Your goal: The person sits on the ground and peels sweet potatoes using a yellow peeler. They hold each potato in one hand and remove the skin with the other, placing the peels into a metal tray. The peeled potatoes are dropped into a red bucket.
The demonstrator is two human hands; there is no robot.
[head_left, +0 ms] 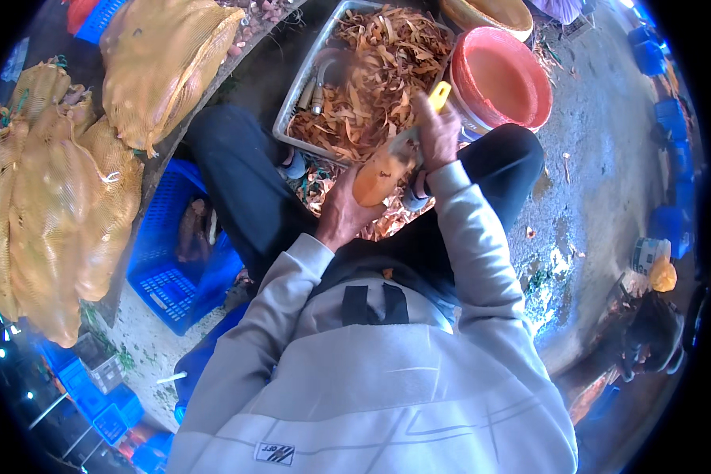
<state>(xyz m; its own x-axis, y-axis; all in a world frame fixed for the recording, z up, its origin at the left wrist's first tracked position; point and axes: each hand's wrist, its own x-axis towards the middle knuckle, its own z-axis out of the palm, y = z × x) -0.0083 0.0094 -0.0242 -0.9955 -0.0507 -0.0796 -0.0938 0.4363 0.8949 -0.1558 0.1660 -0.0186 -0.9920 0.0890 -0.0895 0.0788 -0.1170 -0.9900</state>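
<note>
Between my two bent knees, a little in front of my belly, I have a thick orange-brown tuber of long shape (378, 178), and it lies slanting with its upper end toward my right side. My left hand (344, 209) is closed around the lower part of it, gripping from the left. My right hand (440, 134) is folded around a small tool with a yellow handle (440, 95), which sticks out above the fist (the working part of it is hidden or blurred, so I cannot tell its form). This hand is just beside the upper end of the tuber, but whether the fingers touch it, I cannot tell.

Beyond my hands there is a pale rectangular tray (302, 79), filled with curled brown peels (395, 55); more scraps lie below the tuber, between my feet. To the right of the tray, just beside it, stands a round red bucket (541, 110), and behind this one a yellowish round basin (521, 25).

At my left side, near my knee, is a blue plastic basket with holes in its wall (152, 245), with some brown elongated pieces (191, 229) inside. Farther left there are bulging yellow mesh sacks (51, 213). The grey floor (581, 158) at the right looks partly wet and shiny.
</note>
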